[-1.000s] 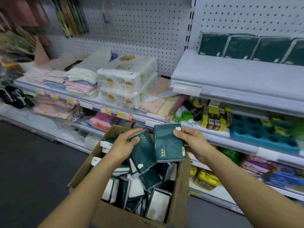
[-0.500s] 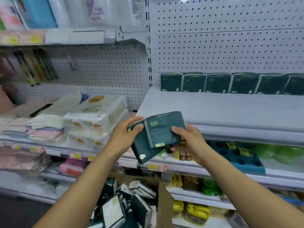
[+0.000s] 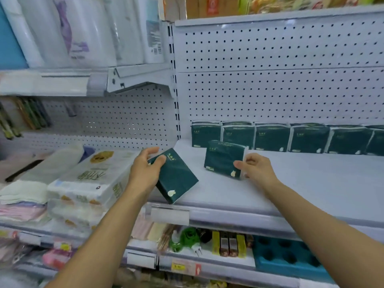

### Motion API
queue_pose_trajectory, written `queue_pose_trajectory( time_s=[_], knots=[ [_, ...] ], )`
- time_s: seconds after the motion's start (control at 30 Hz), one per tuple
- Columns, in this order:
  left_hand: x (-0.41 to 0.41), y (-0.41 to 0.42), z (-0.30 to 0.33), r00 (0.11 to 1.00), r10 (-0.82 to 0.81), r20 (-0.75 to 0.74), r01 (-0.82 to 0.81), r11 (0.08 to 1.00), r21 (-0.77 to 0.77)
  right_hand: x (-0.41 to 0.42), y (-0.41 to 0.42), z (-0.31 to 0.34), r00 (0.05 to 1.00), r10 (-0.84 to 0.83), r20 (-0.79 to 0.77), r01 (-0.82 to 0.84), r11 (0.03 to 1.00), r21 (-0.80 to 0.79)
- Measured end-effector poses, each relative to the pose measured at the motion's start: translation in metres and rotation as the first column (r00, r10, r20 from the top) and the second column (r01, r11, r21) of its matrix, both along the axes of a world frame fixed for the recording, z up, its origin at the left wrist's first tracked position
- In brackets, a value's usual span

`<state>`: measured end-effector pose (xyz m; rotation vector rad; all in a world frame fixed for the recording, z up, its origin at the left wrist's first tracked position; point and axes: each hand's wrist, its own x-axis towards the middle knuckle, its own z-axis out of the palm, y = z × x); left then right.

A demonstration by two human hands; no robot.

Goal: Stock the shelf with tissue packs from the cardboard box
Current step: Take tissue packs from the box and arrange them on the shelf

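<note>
Both dark green plastic-wrapped tissue packs, held together in front of the chest half a second earlier, had been carried up and apart to the white metal shelf [image 3: 311, 183]. The right hand [image 3: 254, 169] had set its tissue pack [image 3: 224, 160] upright on the shelf board, just in front of the row of matching green packs [image 3: 291, 138] standing against the white pegboard back panel [image 3: 270, 80]; thumb and fingers pinched the pack's right edge. The left hand [image 3: 145, 173] gripped the second tissue pack [image 3: 176, 177] by its top corner, fingers curled round it, the pack tilted and hanging at the shelf's front left edge. The cardboard box had dropped out of view below. By the look of it, a second row was being started, with the left pack next to stand beside the right one. Clear bundles of boxed tissues [image 3: 89, 183] sat on the neighbouring shelf.
</note>
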<state>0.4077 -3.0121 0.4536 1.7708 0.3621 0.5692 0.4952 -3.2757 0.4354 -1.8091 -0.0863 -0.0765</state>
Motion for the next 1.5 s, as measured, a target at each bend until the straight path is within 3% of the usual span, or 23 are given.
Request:
queue_pose_trajectory(
  time_s=[0.1,0.27,0.5,0.93,1.0,1.1,1.17,1.23,1.33,1.4,1.5],
  knots=[
    [0.02,0.004,-0.005,1.0,0.008,-0.007,-0.008,0.998,-0.066,0.029,0.013,0.002,0.997,0.038,0.067,-0.029,0.99,-0.136],
    [0.044,0.004,-0.013,1.0,0.01,-0.024,-0.014,0.984,-0.179,0.08,0.04,-0.003,0.992,0.053,0.111,-0.032,0.982,-0.184],
    [0.06,0.004,-0.021,1.0,0.027,-0.014,-0.029,0.966,-0.258,0.127,0.058,-0.014,0.985,-0.056,0.165,0.094,0.968,-0.231],
    [0.063,-0.003,-0.016,1.0,0.015,0.019,-0.009,0.959,-0.285,0.127,0.062,-0.017,0.979,-0.112,0.173,0.158,0.946,-0.284],
    [0.062,-0.004,-0.015,1.0,0.01,0.021,-0.003,0.956,-0.295,0.108,0.056,-0.011,0.969,-0.151,0.196,0.194,0.955,-0.223],
    [0.062,-0.01,-0.014,0.999,-0.02,0.033,0.029,0.95,-0.311,0.07,0.047,0.0,0.988,0.068,0.138,-0.066,0.998,-0.022],
    [0.064,-0.022,-0.014,0.995,-0.069,0.069,0.088,0.938,-0.336,0.044,0.045,0.004,0.952,0.305,-0.007,-0.304,0.95,0.07],
    [0.068,-0.036,-0.014,0.987,-0.136,0.091,0.159,0.929,-0.335,0.032,0.042,0.001,0.912,0.397,-0.103,-0.373,0.907,0.196],
    [0.077,-0.057,-0.017,0.972,-0.231,0.044,0.235,0.952,-0.196,0.036,0.02,-0.002,0.942,0.316,-0.111,-0.285,0.93,0.232],
    [0.09,-0.061,-0.019,0.979,-0.2,-0.034,0.201,0.978,0.06,0.046,-0.007,-0.002,0.969,0.242,-0.052,-0.236,0.967,0.095],
    [0.116,-0.057,-0.018,0.994,-0.082,-0.067,0.102,0.904,0.415,0.063,-0.045,0.0,0.988,0.149,0.027,-0.149,0.989,-0.012]
  ],
)
